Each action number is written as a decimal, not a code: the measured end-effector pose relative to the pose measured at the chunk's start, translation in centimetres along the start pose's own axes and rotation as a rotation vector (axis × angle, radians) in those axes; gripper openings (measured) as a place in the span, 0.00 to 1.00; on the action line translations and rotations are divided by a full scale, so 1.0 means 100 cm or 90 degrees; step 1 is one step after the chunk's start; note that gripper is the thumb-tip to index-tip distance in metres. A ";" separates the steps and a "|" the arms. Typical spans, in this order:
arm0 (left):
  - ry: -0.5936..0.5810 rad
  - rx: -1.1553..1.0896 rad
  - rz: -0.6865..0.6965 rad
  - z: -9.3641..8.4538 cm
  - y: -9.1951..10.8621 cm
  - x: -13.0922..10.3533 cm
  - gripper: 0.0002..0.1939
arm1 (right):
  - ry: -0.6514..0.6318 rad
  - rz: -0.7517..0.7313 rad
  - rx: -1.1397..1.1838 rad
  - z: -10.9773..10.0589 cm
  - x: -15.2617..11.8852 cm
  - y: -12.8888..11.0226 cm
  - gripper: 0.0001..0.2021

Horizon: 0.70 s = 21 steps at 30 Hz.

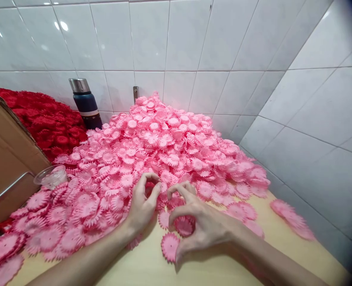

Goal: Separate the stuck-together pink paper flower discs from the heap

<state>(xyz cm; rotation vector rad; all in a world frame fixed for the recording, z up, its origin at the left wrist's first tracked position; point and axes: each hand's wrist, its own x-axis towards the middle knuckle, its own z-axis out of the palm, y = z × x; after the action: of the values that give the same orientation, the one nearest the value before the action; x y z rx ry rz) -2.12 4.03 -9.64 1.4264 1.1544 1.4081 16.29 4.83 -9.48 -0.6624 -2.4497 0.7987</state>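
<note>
A large heap of pink flower-shaped discs (152,139) with fringed edges and small centre holes lies in front of me. My left hand (144,200) is at the heap's near edge, thumb and forefinger curled close together; what they pinch, if anything, is hidden. To its right, my right hand (194,222) curls its fingers and thumb around a small stack of pink flower discs (184,226), partly covered by the fingers. Beside the right thumb, a single pink flower disc (169,247) lies on the pale tabletop (140,266).
A dark blue bottle (88,104) with a steel cap stands behind the heap, beside a pile of red flower discs (47,119). At left are a cardboard box (12,159) and a clear plastic cup (52,176). Tiled walls (182,35) border the back and right.
</note>
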 end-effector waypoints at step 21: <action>-0.186 0.000 -0.007 -0.005 0.002 -0.001 0.09 | 0.309 0.101 0.258 0.000 0.006 0.014 0.07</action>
<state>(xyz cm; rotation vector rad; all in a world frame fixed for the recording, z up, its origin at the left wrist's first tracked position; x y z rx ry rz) -2.59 3.81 -9.45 1.5619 0.9731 1.1458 16.27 6.20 -10.19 -0.7875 -1.7538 1.0197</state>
